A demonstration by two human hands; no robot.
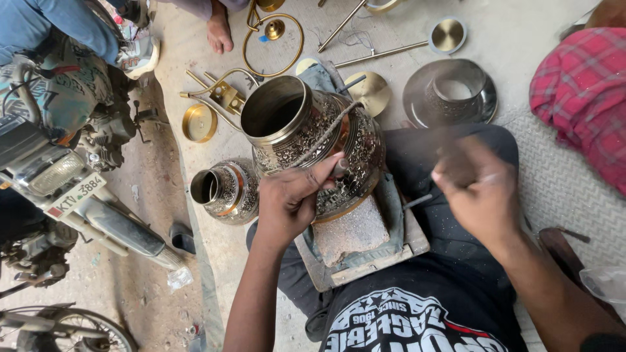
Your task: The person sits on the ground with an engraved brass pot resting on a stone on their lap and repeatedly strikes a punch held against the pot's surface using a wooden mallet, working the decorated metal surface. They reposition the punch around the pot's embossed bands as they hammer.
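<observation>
The left hand's [290, 199] grip pinches a punch [340, 167] against the engraved brass pot [313, 140] just above it.

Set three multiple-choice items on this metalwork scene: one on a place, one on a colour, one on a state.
1. Where does the big engraved pot rest?
A. on a padded block on the lap
B. on the motorbike
C. on the bare floor

2. What colour is the checked cloth at right?
A. green
B. red
C. white

3. What state is the right hand in?
A. flat on the floor
B. raised and blurred
C. inside the pot

Key:
1 A: the pot sits on the block across the lap.
2 B: the checks are red.
3 B: it is smeared by motion, while the left hand presses a thin tool to the pot.
</observation>
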